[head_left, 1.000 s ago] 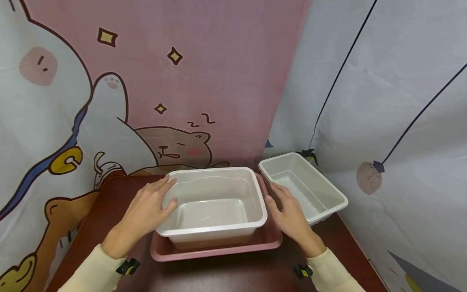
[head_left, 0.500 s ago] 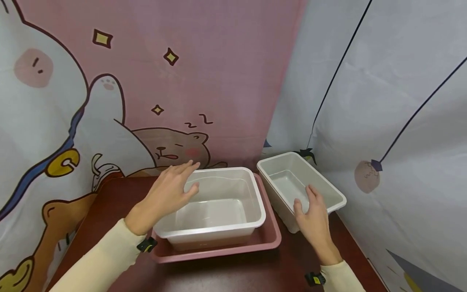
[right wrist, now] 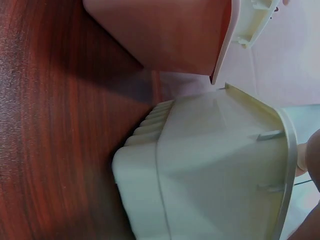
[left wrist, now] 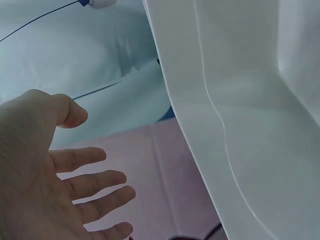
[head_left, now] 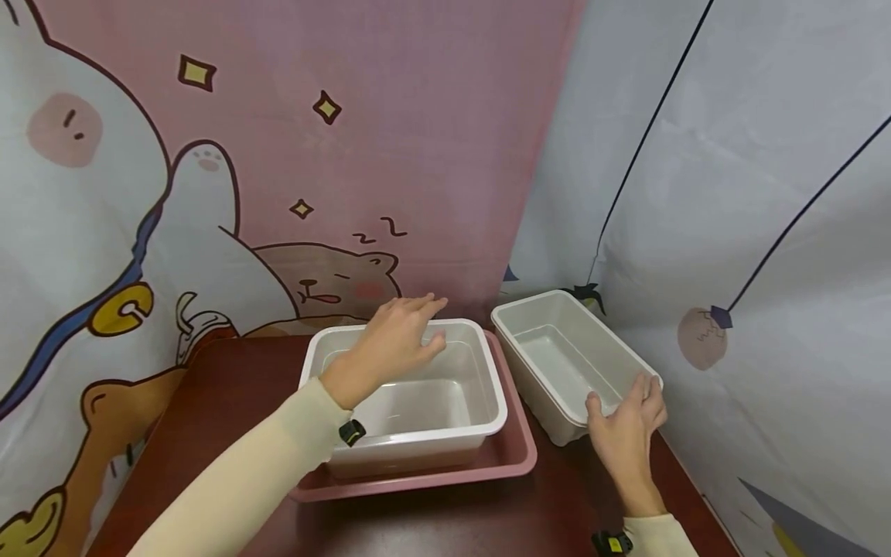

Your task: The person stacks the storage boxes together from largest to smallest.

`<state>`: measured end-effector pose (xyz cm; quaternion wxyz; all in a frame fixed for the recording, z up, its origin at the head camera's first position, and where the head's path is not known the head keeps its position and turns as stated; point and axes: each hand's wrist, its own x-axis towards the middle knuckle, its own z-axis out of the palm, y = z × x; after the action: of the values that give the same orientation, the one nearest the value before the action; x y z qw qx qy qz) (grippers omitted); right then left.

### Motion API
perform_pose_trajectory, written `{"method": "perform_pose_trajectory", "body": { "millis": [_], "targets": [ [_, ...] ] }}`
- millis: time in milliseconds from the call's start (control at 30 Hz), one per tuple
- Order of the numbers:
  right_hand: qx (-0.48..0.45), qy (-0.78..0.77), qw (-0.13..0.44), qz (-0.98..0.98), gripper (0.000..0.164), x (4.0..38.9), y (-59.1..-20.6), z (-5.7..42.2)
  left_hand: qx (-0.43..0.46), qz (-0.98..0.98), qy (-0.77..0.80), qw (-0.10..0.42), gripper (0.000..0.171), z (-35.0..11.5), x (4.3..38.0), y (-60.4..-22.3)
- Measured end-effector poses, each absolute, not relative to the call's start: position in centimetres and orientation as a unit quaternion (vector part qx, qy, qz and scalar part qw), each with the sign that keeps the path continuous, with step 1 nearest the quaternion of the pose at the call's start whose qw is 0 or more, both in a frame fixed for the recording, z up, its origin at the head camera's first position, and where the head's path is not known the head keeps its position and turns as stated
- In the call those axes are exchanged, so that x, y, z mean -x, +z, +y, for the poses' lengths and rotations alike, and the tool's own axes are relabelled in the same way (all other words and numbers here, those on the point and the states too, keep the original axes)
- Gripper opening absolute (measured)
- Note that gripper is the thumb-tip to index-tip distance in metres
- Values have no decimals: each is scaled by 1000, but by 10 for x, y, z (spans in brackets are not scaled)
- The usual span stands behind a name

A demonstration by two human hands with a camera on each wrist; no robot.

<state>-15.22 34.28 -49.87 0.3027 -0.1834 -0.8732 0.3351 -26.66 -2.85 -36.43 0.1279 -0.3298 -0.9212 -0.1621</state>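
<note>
My left hand [head_left: 390, 336] is held over the left white plastic basin [head_left: 418, 452], fingers spread. The left wrist view shows that palm holding nothing, beside the basin's pale wall [left wrist: 195, 90]. This basin sits inside a larger pink basin [head_left: 418, 486]. At the near end of a second white basin [head_left: 539, 383] on the right is my right hand [head_left: 625, 437], with its thumb and fingers spread across the rim. In the right wrist view this basin's outer side [right wrist: 215, 170] fills the middle, and only part of the hand [right wrist: 314, 155] shows.
Everything stands on a dark red-brown table [head_left: 431, 526]. A printed cloth [head_left: 445, 155] hangs behind it, and a pale cloth [head_left: 752, 232] closes off the right side. The right basin stands near that corner, angled, beside the pink basin.
My left hand has moved right, from the left basin's rim to above it. My right hand has shifted right from beside the pink basin to the near end of the right basin.
</note>
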Motion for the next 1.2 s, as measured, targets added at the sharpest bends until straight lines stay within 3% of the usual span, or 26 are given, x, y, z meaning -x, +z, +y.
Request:
{"method": "perform_pose_trajectory", "body": {
  "millis": [533, 733, 1200],
  "targets": [
    [256, 393, 259, -845, 117, 152, -513, 352, 336, -932, -125, 57, 59, 75, 288, -372],
    [263, 407, 241, -841, 113, 152, -517, 355, 326, -938, -114, 5, 63, 103, 296, -376],
    [253, 412, 238, -842, 108, 152, -521, 358, 279, -954, -87, -57, 59, 132, 313, -391]
  ]
}}
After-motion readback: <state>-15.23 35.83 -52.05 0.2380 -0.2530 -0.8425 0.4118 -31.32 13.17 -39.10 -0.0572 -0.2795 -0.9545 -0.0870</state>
